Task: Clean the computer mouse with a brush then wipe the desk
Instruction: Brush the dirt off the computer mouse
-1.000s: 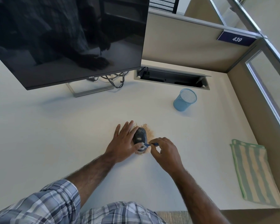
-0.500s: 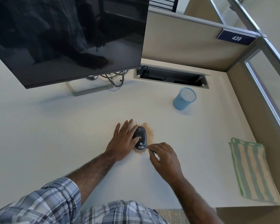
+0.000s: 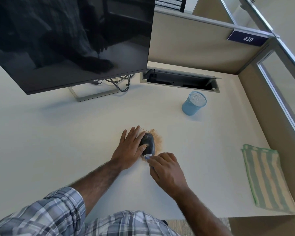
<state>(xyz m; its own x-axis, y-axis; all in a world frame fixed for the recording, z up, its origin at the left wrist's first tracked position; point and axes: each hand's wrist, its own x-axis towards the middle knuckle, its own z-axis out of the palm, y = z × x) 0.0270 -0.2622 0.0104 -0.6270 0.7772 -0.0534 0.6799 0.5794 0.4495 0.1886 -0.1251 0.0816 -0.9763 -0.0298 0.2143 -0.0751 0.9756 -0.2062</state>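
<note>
Desk (image 3: 75, 133): right hand (image 3: 167, 169) curled, pinching brush (image 3: 147, 157).

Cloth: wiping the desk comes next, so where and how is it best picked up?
Probably pinch the cloth at its long left edge from above, coming from the left with the right hand once it drops the brush. It lies flat and folded at the right end of the desk, nothing on it, that edge nearest that hand.

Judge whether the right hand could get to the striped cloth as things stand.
Probably yes: the striped cloth lies flat on the desk to the right of the right hand, nothing between them, though that hand grips the brush.
</note>
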